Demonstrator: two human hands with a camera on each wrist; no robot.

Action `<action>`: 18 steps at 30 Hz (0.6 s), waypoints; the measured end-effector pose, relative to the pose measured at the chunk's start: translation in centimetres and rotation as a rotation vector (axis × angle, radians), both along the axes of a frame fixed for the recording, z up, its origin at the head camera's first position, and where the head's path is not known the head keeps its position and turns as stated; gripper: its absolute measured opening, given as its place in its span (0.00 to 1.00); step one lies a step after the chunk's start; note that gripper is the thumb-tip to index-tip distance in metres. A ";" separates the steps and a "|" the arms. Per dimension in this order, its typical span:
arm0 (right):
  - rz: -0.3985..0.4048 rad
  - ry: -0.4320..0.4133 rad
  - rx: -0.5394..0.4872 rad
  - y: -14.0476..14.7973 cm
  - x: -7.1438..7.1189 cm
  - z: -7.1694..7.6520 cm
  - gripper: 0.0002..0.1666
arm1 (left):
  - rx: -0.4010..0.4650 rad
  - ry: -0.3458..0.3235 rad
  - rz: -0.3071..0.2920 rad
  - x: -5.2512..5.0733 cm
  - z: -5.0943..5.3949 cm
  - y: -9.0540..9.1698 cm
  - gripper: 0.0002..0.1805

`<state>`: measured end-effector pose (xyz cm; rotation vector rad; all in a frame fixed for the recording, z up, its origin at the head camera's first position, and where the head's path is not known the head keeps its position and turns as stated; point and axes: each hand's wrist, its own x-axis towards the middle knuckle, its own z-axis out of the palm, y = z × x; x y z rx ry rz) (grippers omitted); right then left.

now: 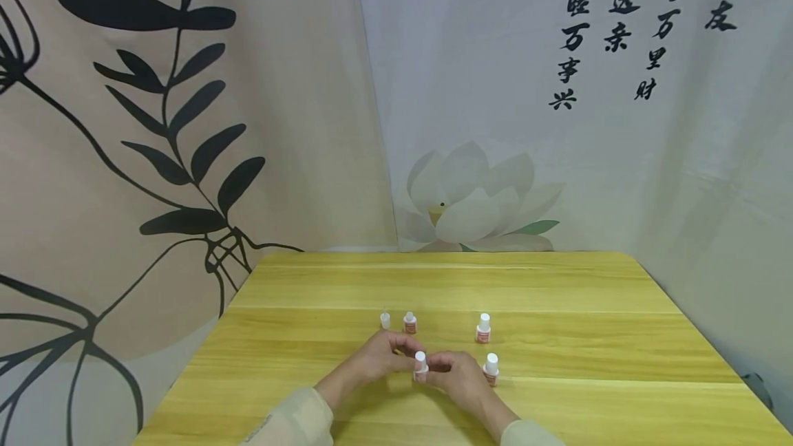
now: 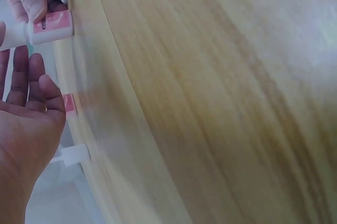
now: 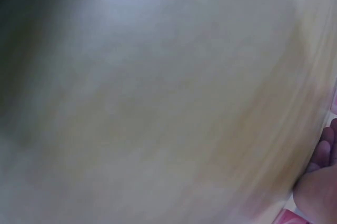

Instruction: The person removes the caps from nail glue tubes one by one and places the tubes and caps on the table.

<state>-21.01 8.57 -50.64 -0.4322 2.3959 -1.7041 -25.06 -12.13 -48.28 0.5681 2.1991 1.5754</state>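
Soft light casts faint shadows across the wood-grain tabletop (image 1: 588, 336), glare-washed in the left-wrist view, blurred in the right-wrist.

I count four bottles (image 1: 483, 333): one between the person's two hands, a left hand (image 1: 383, 356) and a right hand (image 1: 457, 378), and three standing on the one table (image 1: 557, 288). Caps (image 1: 485, 318) also come to four, three of them on bottles and one loose. There are two sleeves (image 1: 300, 418). Behind, I make out four columns of writing (image 1: 566, 69) and one lotus (image 1: 473, 212).
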 end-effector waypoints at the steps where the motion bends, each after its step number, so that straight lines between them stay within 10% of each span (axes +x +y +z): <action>1: 0.000 0.000 0.001 0.0 0.0 0.0 0.16 | 0.000 0.005 0.001 0.0 0.0 0.0 0.11; 18: 0.006 0.008 -0.001 0.0 -0.1 0.0 0.15 | 0.022 0.009 -0.021 0.0 -0.1 0.1 0.08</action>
